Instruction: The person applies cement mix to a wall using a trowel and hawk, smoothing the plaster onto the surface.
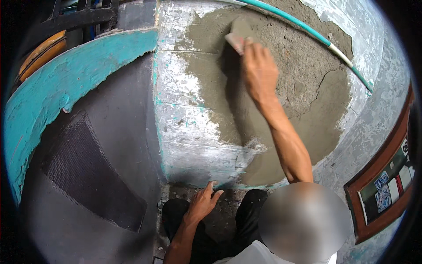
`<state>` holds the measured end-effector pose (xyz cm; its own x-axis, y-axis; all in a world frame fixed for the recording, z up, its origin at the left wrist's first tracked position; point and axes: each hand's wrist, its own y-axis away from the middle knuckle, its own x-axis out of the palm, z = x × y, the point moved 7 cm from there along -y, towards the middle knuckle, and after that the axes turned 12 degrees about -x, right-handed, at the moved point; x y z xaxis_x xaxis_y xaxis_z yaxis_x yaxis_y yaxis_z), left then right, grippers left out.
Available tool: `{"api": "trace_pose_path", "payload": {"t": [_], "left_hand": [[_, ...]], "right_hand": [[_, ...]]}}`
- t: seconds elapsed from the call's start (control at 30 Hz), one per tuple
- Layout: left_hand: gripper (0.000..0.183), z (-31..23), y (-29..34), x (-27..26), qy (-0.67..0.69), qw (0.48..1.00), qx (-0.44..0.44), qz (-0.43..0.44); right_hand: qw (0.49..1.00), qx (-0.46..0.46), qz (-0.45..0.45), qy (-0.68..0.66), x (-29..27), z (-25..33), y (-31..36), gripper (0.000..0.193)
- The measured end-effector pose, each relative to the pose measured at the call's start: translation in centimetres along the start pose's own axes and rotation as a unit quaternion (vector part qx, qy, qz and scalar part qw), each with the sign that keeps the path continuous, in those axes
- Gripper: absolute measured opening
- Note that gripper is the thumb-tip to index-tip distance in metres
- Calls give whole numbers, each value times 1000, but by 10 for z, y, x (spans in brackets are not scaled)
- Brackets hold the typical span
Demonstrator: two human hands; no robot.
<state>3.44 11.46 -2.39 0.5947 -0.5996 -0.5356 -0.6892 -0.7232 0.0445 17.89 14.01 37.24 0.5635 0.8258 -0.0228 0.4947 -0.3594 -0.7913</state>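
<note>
Gripping a flat plastering tool [235, 42] in our right hand [260, 72], fingers closed about its edge, we hold it at the upper left of the grey mortar patch [310, 121]; blur hides whether its whole face touches. Beyond it, a teal-and-white pipe [326, 41] arcs across the wall. Our left hand [203, 202] hangs near the white-flecked wall's [184, 136] foot, between our knees [251, 204], fingers loosely apart around nothing. Farther left lies a black mesh panel [92, 167].
</note>
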Motion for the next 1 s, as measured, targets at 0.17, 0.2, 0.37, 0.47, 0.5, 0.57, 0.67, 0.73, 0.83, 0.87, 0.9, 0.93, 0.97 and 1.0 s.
{"api": "trace_pose_path", "payload": {"t": [0.17, 0.2, 0.37, 0.47, 0.5, 0.57, 0.67, 0.73, 0.83, 0.87, 0.9, 0.93, 0.97, 1.0], "left_hand": [[56, -1, 1, 0, 20, 996, 66, -52], [56, -1, 2, 0, 9, 996, 64, -60], [54, 7, 0, -2, 20, 999, 20, -31], [55, 6, -1, -1, 25, 999, 19, -16], [55, 4, -1, -1, 26, 999, 31, -23], [55, 1, 0, -1, 28, 998, 42, -30], [52, 0, 0, -2, 12, 998, 36, -45], [55, 0, 2, -2, 17, 999, 32, -26], [56, 0, 3, -4, 24, 999, 31, -20], [56, 0, 3, -4, 22, 999, 32, -23], [56, 0, 2, -4, 17, 999, 31, -27], [56, 2, 1, -2, 17, 999, 20, -20], [56, 2, 1, -3, 18, 999, 25, -33], [56, 4, -1, 0, 22, 1000, 13, -13]], "right_hand": [[983, -183, -4, -15, 0, 131, 35, 42], [977, -194, 21, -84, -6, 144, 45, 41], [986, -154, -61, -1, -20, 79, 9, 45], [988, -138, -60, 42, 2, 24, -37, 41], [986, -153, -51, 46, 10, 27, -44, 40], [977, -212, -15, 29, 19, 50, -38, 37], [937, -344, 47, -50, 0, 121, 18, 35], [920, -343, 100, -163, -13, 130, 36, 35], [957, -285, -50, -8, -25, 84, -4, 39], [963, -260, -66, 18, -21, 62, -21, 40], [968, -239, -68, 45, -12, 41, -41, 41], [969, -228, -74, 57, -5, 26, -58, 42], [973, -209, -82, 59, 0, 17, -67, 41], [971, -219, -78, 53, 4, 23, -63, 41]]}}
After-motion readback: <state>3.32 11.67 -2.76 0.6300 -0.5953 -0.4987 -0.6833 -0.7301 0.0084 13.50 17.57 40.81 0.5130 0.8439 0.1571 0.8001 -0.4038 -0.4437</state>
